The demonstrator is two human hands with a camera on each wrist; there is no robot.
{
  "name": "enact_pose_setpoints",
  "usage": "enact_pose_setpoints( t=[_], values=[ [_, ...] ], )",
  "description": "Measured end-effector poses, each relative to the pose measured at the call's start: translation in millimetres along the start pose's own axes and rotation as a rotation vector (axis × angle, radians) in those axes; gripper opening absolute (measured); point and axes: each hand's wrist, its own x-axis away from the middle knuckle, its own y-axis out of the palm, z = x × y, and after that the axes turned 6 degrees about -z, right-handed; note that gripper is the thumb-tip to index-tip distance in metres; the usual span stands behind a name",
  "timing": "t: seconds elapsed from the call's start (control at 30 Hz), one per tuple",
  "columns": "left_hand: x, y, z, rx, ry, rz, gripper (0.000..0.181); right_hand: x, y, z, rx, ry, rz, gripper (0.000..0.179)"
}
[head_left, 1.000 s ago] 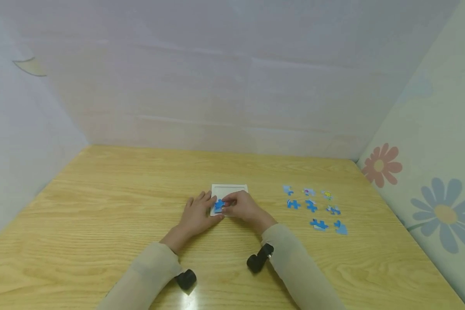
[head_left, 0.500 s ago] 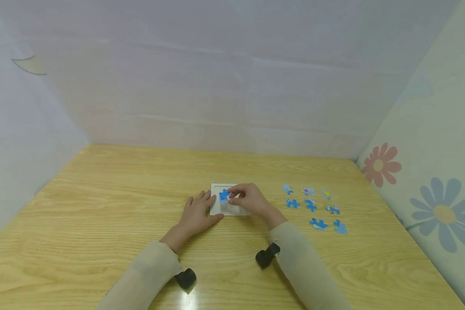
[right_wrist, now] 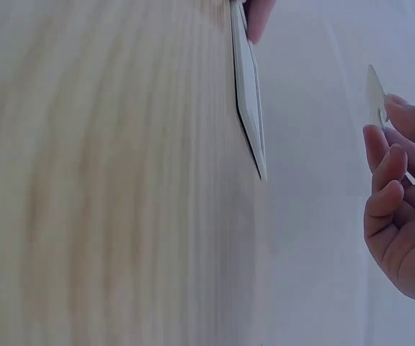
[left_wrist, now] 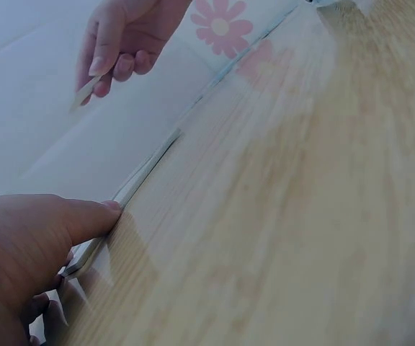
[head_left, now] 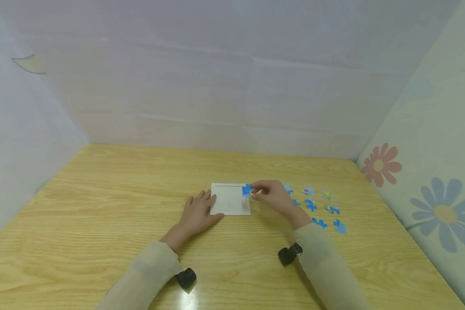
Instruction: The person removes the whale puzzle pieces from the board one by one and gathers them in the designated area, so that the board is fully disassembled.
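A blue jigsaw piece is pinched between the thumb and fingers of my right hand, above the right end of a white puzzle tray. Seen from the right wrist, the piece is edge-on and well off the table. My left hand rests at the tray's left end, fingers spread along that side and thumb along the near edge. In the left wrist view the left thumb touches the tray's edge; the other fingers are mostly hidden. The tray's inside shows plain white in the head view.
Several loose blue jigsaw pieces lie in rough rows on the wooden table, right of the tray; my right hand and forearm cover some. Pale cloth walls stand at the back and sides, the right one with printed flowers.
My right hand has lifted the jigsaw piece from the tray's near left corner and carried it to the right, above the tray's right end. My left hand has stayed in place.
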Motion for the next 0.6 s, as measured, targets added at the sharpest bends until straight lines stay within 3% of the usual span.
enact_pose_setpoints(
  t=[0.1,0.4,0.6],
  values=[
    [-0.6,1.6,-0.7,0.007,0.010,0.005,0.067,7.4,-9,1,0.009,0.003,0.010,0.026],
    [-1.6,0.1,-0.9,0.021,0.021,0.003,0.067,23.1,-39,41,0.011,0.026,0.068,0.031],
    [-1.8,-1.0,-2.0,0.019,0.024,-0.003,0.067,40.1,-55,52,0.037,0.024,0.060,0.031]
  ],
)
